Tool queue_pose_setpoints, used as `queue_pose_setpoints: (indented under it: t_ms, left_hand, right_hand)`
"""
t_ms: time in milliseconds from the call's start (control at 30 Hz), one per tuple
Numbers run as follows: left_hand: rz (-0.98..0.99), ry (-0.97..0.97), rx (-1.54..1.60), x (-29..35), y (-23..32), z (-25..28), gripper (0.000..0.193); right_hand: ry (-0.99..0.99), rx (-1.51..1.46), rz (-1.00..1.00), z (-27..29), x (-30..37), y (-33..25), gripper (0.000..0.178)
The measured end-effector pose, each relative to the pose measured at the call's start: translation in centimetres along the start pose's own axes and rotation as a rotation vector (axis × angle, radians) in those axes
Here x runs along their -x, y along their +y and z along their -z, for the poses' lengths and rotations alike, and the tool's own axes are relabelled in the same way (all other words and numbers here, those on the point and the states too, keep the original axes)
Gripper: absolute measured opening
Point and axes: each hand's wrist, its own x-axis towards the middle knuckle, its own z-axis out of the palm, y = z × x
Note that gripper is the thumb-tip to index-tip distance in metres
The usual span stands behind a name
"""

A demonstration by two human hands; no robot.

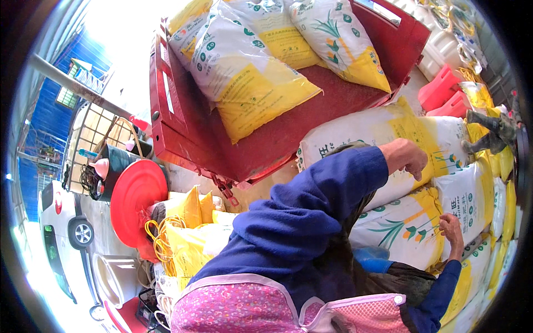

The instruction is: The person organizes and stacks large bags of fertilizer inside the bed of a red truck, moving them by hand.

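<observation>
My left hand [410,157], at the end of a blue sleeve [311,205], hangs over a white and yellow printed sack [344,136]. Its fingers are loosely bent, with nothing visible in them. Farther right and lower, my right hand [452,233] is raised beside another sack [463,194]. Those fingers are half curled, and no held thing shows. Between my arms lies a sack with a plant picture [397,230]. Several similar sacks [261,94] lean in a red metal cart bed [222,152] ahead of me.
More sacks are stacked along the right, where another person's muddy boots [488,133] show. Red plastic pieces [444,91] lie behind them. At left are a round red lid [139,202], yellow cord [164,244], a white bucket [116,277] and a parked car [64,238].
</observation>
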Motion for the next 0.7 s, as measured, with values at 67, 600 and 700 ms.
queue_pose_setpoints:
  t_ms: [67,600,700]
  left_hand:
    - [0.005,-0.008,-0.017,0.1,0.1,0.1,0.046]
    - [-0.125,0.002,-0.041,-3.9,2.0,-1.2,0.045]
    - [-0.242,0.143,-0.158,-4.2,3.8,-2.3,0.045]
  right_hand:
    - [-0.003,0.009,0.004,0.0,-0.3,0.4,0.044]
    - [-0.01,-0.05,-0.019,-0.4,-1.6,3.6,0.043]
    - [-0.042,0.002,-0.029,-0.4,-1.9,3.3,0.042]
